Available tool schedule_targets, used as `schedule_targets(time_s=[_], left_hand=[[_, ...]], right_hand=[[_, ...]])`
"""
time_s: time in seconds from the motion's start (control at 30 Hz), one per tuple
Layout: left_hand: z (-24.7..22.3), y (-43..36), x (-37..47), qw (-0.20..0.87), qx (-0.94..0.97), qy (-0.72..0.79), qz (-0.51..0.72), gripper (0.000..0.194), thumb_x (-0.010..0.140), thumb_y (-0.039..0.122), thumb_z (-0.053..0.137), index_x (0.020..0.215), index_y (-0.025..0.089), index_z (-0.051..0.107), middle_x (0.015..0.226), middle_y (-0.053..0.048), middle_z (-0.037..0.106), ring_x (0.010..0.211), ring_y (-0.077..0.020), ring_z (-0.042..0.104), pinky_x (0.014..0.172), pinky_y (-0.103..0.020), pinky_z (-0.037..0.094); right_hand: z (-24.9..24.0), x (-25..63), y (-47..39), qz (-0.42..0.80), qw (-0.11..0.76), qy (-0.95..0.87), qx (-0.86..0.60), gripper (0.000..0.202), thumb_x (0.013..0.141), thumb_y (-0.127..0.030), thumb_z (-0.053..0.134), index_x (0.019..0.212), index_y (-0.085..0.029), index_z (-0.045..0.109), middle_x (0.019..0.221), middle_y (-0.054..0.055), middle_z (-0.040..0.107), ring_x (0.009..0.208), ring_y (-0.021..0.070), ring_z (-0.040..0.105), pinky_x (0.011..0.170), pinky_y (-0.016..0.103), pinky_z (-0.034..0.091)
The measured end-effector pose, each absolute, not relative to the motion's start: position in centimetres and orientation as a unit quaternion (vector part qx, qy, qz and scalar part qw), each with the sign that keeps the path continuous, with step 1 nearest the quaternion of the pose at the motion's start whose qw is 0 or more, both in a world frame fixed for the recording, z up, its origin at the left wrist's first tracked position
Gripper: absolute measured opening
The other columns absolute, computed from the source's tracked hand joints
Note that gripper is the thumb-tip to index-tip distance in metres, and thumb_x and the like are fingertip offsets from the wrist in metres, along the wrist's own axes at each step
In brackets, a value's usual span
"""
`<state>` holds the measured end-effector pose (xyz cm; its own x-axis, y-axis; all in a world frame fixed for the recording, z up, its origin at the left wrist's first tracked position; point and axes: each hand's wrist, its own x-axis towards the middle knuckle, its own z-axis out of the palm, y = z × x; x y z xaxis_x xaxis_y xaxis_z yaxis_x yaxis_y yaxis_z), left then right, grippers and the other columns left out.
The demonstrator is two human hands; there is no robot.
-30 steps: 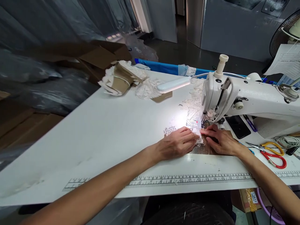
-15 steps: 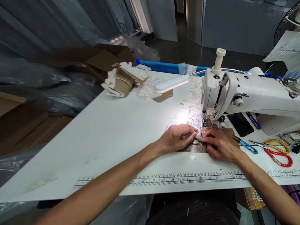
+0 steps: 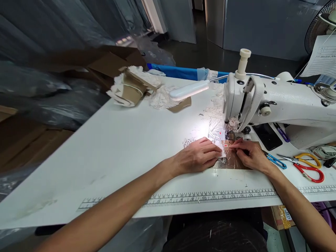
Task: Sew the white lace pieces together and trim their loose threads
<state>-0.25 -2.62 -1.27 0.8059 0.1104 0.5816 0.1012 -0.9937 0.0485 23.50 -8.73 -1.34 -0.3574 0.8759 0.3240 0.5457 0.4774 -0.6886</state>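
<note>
At the sewing machine's needle area, a piece of white lace (image 3: 219, 142) lies partly under my left hand (image 3: 201, 154). The fingers of that hand are together and bent over the lace, with their tips at its near right edge; the thumb is mostly hidden. My right hand (image 3: 249, 154) is just right of the lace, over a brown plate (image 3: 237, 163). Its index finger reaches left towards a small red mark (image 3: 226, 145), and its thumb is apart below. Nothing shows between those fingers. The white sewing machine (image 3: 283, 96) stands directly behind both hands.
Blue thread snips (image 3: 277, 161) and scissors with red and yellow handles (image 3: 311, 169) lie right of my right hand. Behind them is a black phone (image 3: 267, 136). A lamp (image 3: 189, 90) and lace bundles (image 3: 128, 87) are at the back. A printed ruler (image 3: 210, 198) runs along the front edge.
The lace bunched between my hands now lies flatter. My left fingers have come down over it, and my right hand has moved off it to the right. The view has shifted slightly.
</note>
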Motion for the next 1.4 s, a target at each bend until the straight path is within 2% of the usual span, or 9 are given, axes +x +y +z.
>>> schedule_targets(time_s=[0.33,0.5,0.7,0.93,1.23,1.4], left_hand=[[-1.2,-2.5,-0.3,-0.018,0.948,0.058,0.311,0.017,0.095,0.011,0.049,0.094,0.018,0.064,0.093,-0.003,0.073,0.070,-0.0130,0.063,0.065,-0.031,0.053],[-1.4,-2.5,-0.2,0.029,0.945,0.081,0.316,0.017,0.096,0.015,0.050,0.091,0.017,0.066,0.087,-0.003,0.074,0.071,-0.0137,0.067,0.066,-0.030,0.056],[-0.8,-2.8,-0.1,0.067,0.936,0.101,0.329,0.011,0.095,0.018,0.054,0.093,0.017,0.064,0.087,-0.003,0.074,0.072,-0.0139,0.067,0.065,-0.030,0.054],[-0.6,-2.8,-0.1,-0.016,0.946,0.059,0.319,0.012,0.093,0.012,0.052,0.091,0.020,0.061,0.091,0.000,0.073,0.069,-0.0131,0.061,0.074,-0.033,0.050],[-0.7,-2.7,-0.1,0.007,0.953,0.045,0.299,0.014,0.096,0.010,0.049,0.094,0.019,0.060,0.092,0.000,0.073,0.076,-0.0119,0.064,0.080,-0.032,0.051],[-0.7,-2.8,-0.1,0.002,0.957,0.049,0.287,0.015,0.096,0.011,0.049,0.093,0.018,0.061,0.092,-0.002,0.073,0.075,-0.0132,0.064,0.076,-0.032,0.051]], right_hand=[[-1.7,23.0,-9.0,0.203,0.310,-0.798,-0.475,0.037,0.086,-0.007,0.048,0.108,-0.023,0.073,0.106,0.008,0.067,0.098,0.0210,0.066,0.090,0.040,0.056],[-0.9,22.9,-9.4,0.222,0.305,-0.824,-0.422,0.028,0.084,-0.009,0.054,0.093,-0.023,0.077,0.095,0.005,0.068,0.089,0.0184,0.065,0.086,0.037,0.054],[-0.8,22.7,-9.8,0.172,0.233,-0.873,-0.393,0.034,0.083,-0.011,0.057,0.104,-0.029,0.076,0.097,0.004,0.064,0.094,0.0202,0.061,0.087,0.040,0.049],[-1.0,22.7,-9.6,0.167,0.243,-0.875,-0.384,0.032,0.088,-0.012,0.051,0.099,-0.029,0.076,0.096,0.004,0.064,0.093,0.0191,0.060,0.085,0.038,0.048],[-0.9,22.5,-9.6,0.184,0.255,-0.868,-0.383,0.032,0.087,-0.011,0.052,0.098,-0.027,0.077,0.093,0.005,0.063,0.091,0.0200,0.059,0.086,0.040,0.048],[-0.7,22.9,-9.6,0.238,0.271,-0.839,-0.407,0.035,0.087,-0.010,0.050,0.106,-0.025,0.075,0.102,0.007,0.060,0.097,0.0195,0.060,0.091,0.041,0.049]])
